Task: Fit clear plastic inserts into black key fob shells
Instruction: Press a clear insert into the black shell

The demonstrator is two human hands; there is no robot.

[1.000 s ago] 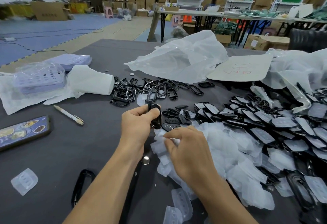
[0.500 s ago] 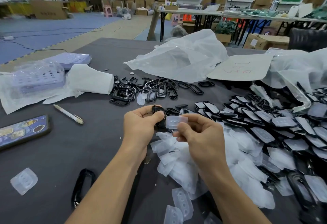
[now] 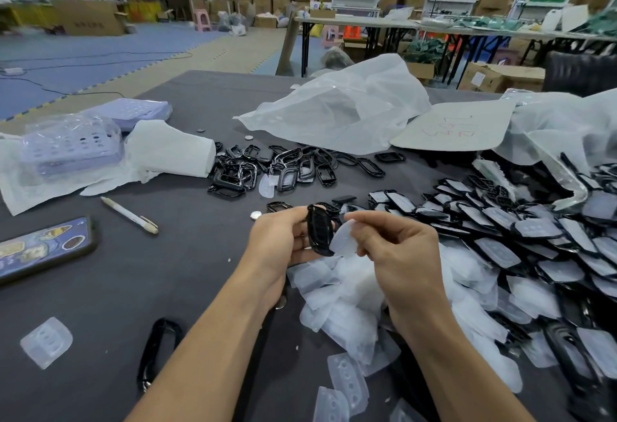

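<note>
Your left hand (image 3: 278, 241) grips a glossy black oval shell (image 3: 319, 229), upright. Your right hand (image 3: 397, 251) pinches a cloudy clear insert (image 3: 344, 239) touching its right edge.

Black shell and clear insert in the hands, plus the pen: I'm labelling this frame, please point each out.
black shell (image 3: 318, 230), head view, its ribbed middle.
clear insert (image 3: 344, 241), head view, its lower half.
pen (image 3: 128, 215), head view, mid-barrel.
</note>
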